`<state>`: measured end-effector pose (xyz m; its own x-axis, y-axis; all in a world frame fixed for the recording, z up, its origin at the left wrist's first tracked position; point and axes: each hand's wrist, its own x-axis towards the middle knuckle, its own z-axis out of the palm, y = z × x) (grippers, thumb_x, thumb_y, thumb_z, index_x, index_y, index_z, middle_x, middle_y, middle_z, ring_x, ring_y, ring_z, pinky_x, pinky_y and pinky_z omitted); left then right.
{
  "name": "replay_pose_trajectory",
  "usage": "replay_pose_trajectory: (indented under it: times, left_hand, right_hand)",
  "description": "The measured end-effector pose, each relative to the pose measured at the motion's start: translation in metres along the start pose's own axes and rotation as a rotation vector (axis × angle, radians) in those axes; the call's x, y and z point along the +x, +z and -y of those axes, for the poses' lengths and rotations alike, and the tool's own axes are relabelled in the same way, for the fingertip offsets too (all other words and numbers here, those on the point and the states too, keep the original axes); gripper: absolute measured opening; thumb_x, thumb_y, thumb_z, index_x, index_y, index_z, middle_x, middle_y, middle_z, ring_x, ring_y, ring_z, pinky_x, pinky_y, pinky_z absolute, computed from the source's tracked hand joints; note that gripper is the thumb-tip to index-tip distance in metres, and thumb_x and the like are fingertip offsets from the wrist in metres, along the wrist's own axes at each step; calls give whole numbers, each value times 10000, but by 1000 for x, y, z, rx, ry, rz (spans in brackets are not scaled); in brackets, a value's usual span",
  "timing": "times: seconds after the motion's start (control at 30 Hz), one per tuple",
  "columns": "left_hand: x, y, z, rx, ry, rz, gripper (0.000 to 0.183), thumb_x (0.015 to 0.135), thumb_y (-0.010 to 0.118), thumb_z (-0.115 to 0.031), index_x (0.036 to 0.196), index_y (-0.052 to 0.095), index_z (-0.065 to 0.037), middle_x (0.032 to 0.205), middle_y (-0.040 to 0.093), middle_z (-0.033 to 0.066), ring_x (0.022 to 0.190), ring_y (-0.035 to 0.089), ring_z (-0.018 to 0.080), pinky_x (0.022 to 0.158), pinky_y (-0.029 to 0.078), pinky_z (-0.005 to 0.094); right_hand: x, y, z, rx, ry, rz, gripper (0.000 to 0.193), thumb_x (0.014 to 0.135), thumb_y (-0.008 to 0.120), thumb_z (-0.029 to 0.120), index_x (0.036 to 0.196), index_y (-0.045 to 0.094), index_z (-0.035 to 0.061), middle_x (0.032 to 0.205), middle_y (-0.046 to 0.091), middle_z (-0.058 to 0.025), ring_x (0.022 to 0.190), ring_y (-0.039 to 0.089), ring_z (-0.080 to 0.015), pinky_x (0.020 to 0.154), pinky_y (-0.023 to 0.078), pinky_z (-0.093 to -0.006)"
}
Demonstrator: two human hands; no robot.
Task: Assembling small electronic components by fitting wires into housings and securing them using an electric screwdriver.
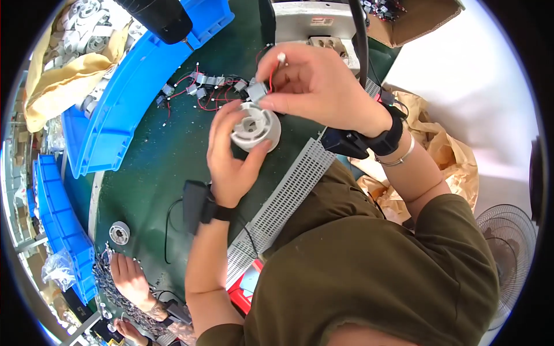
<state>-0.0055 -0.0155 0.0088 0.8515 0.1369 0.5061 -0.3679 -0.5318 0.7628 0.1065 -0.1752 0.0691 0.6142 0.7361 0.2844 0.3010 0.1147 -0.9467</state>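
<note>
My left hand (231,164) is closed round a white round plastic housing (271,130), its open hollow side turned up. Inside the housing, ribs and a central piece show. My right hand (323,86) pinches a small grey boxy motor (257,91) with red wire and a white plug, right at the housing's far rim. Whether the motor touches the housing I cannot tell. Beyond my hands, several similar wired motors (213,82) lie in a loose heap on the green work mat (156,190).
A blue bin (124,104) stands left, near a sack of white plastic parts (86,34). An electric screwdriver (164,23) hangs above. A perforated metal strip (283,190) edges the table. Another white housing (119,233) sits near a co-worker's hand (131,279).
</note>
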Motion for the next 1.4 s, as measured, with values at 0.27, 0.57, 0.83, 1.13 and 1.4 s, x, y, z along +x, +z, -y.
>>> replay_pose_trajectory:
  times: [0.27,0.57,0.83,1.13,1.4]
  left_hand:
    - [-5,6,8,45,55,7,598,622,779,-36,1142,485,-29,1178,525,173,1075,533,324,893,443,379]
    - [7,-5,-5,290,-49,131,852,515,864,-178,1230,424,-34,1203,448,147,1070,477,321,915,412,411]
    - [14,-11,-12,249,-40,174,742,568,819,-109,1217,462,-65,1125,544,120,1073,513,318,931,410,406]
    - [18,-24,8,23,-56,280,732,600,812,-88,1241,458,-79,1163,576,106,1081,553,283,901,455,365]
    - [14,-26,0,115,125,146,825,545,855,-203,1236,452,-2,1121,564,179,1029,549,347,864,457,391]
  right_hand:
    - [-6,-1,6,-345,24,218,212,788,656,-3,978,562,-6,847,601,-42,755,587,-101,688,488,-223]
    - [-1,-4,2,-346,-66,71,232,773,666,-2,986,575,-2,900,609,-46,755,583,-110,688,490,-239]
    - [-1,-1,-2,-388,-178,212,192,754,653,-29,921,587,39,865,571,-51,740,578,-152,666,482,-258]
    - [13,9,-2,-880,-362,580,284,660,645,-22,917,569,73,879,567,-51,878,560,-254,708,484,-354]
    - [27,3,38,-731,-353,452,326,715,640,-43,1022,545,16,1043,577,-76,954,564,-182,758,493,-297]
